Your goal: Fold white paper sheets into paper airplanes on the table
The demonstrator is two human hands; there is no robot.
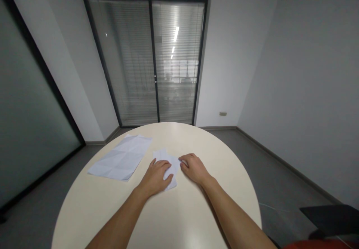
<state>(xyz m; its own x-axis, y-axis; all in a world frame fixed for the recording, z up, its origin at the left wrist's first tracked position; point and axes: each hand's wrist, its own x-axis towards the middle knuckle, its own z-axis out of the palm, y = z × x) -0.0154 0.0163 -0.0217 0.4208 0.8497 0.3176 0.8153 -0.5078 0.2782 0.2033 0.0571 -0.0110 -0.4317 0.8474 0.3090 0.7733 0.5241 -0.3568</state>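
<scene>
A small folded piece of white paper (pixel 167 163) lies near the middle of a round cream table (pixel 179 211). My left hand (pixel 156 177) rests flat on top of it, fingers spread, covering its near half. My right hand (pixel 194 168) is at the paper's right edge, fingers curled, fingertips pressing or pinching that edge. A larger creased white sheet (pixel 122 157) lies flat to the left, apart from both hands.
The table's far rim curves round in front of a glass sliding door with blinds (pixel 153 60). Grey floor surrounds the table. A dark object (pixel 331 215) sits at the lower right, off the table, with something red below it.
</scene>
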